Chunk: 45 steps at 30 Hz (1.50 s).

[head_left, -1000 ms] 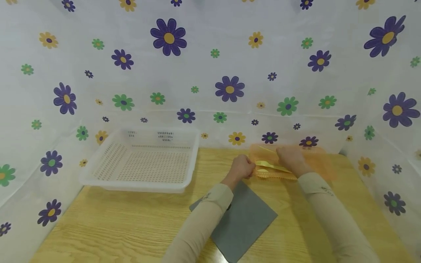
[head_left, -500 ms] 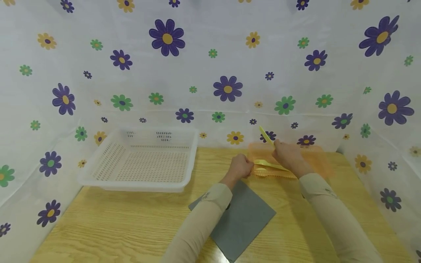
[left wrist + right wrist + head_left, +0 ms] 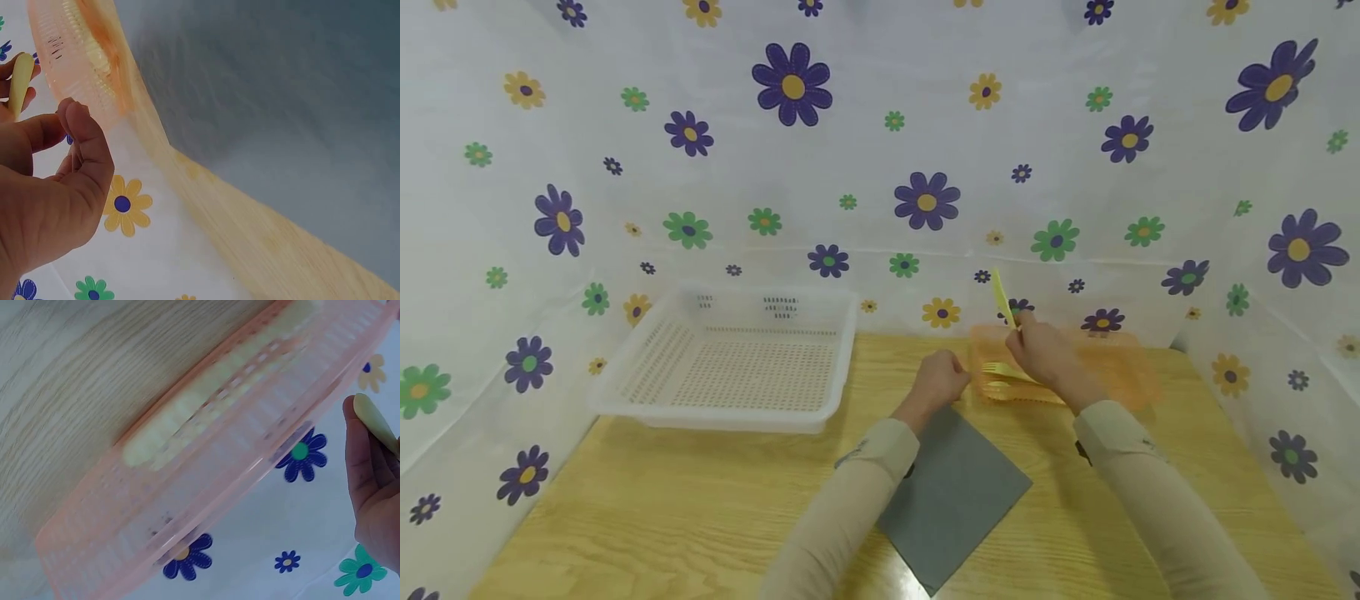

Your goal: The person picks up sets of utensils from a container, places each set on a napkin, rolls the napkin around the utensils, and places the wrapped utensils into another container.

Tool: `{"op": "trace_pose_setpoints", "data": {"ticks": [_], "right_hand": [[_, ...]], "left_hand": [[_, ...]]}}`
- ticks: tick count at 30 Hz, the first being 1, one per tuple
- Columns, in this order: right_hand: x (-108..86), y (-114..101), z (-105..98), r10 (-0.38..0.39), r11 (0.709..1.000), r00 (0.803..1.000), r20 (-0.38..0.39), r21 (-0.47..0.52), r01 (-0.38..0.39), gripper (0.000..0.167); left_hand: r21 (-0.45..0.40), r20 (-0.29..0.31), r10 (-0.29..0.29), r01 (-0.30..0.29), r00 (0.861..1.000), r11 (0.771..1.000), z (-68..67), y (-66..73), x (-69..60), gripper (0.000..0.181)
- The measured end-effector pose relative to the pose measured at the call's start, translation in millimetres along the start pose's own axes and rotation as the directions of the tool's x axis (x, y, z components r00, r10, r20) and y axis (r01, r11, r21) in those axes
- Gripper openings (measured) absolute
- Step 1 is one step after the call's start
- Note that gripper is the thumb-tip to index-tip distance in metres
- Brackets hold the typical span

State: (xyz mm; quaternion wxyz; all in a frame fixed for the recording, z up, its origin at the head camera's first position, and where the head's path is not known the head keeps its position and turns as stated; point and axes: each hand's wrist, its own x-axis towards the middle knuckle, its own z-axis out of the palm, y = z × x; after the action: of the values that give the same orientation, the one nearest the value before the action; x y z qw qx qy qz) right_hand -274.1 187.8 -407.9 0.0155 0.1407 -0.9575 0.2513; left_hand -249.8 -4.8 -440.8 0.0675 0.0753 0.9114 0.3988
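In the head view, my right hand (image 3: 1047, 354) holds a yellow plastic knife (image 3: 1002, 296) that points up over the back-left part of the orange basket (image 3: 1138, 375). The rounded end of the knife (image 3: 374, 422) also shows in the right wrist view. Yellow forks (image 3: 1003, 371) and a yellow spoon (image 3: 997, 389) lie inside the basket, partly behind the right hand. My left hand (image 3: 940, 379) is just off the basket's left end, its fingers loosely curled. In the left wrist view nothing shows between its thumb and fingers.
A white perforated basket (image 3: 833, 367) stands at the back left of the wooden table (image 3: 700, 508). A grey square mat (image 3: 958, 500) lies turned cornerwise under my left forearm. Flower-patterned sheeting (image 3: 850, 150) closes off the back and sides.
My right hand has lifted the knife out of the orange basket and tilted it more upright. My left hand has drawn slightly away from the basket's left end.
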Motion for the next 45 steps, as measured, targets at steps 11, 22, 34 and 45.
{"op": "trace_pose_setpoints", "data": {"ticks": [11, 22, 34, 45], "right_hand": [[-8.1, -38.8, 9.8, 0.028, 0.933, 0.997, -0.071, 0.359, 0.000, 0.036], [-15.7, -68.6, 32.5, -0.015, 0.870, 1.000, -0.013, 0.493, 0.020, 0.030], [-23.2, -84.8, 58.4, -0.039, 0.834, 0.993, 0.112, 0.550, -0.029, 0.029], [-31.6, -87.3, 84.4, -0.069, 0.885, 0.983, 0.169, 0.465, -0.018, 0.016]], "left_hand": [[0.039, -0.026, -0.004, 0.005, 1.000, 0.999, -17.9, -9.5, -7.9, 0.047], [0.132, 0.013, 0.026, -0.028, 1.000, 0.991, -31.4, -21.7, -23.1, 0.044], [0.433, 0.151, -0.023, -0.046, 0.988, 0.900, -38.6, -28.4, -51.5, 0.032], [0.520, 0.238, 0.028, -0.152, 0.971, 0.841, -37.7, -34.6, -78.3, 0.010]]}}
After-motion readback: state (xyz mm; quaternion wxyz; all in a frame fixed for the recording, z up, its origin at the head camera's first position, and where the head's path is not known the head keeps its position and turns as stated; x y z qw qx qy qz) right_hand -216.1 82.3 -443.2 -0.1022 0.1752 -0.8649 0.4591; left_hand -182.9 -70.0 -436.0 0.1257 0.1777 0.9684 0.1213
